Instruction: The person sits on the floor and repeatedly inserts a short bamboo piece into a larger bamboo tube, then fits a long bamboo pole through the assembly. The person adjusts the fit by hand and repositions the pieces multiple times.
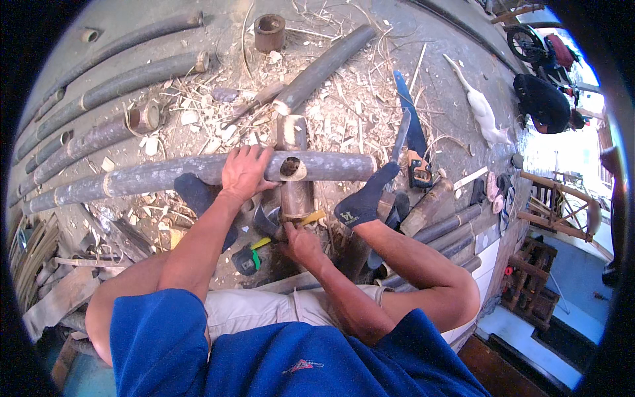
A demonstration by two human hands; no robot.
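My left grip [243,173] presses flat, fingers spread, on the long grey bamboo pole [165,175]; at five o'clock my right grip [301,243] clenches a yellow-handled tool [309,218].

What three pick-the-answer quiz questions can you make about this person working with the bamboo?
1. Where does the left hand rest?
A. On the long bamboo pole
B. On the hand saw
C. On the short stump

2. What colour are the person's socks?
A. White
B. Dark blue
C. Red

3. How is the long pole?
A. Standing upright
B. Split in two
C. Lying flat, with a hole in it

Answers: 1 A, the palm presses the pole beside the hole. 2 B, the sock on the raised foot is dark blue. 3 C, the pole lies across a short bamboo piece, showing a round hole.
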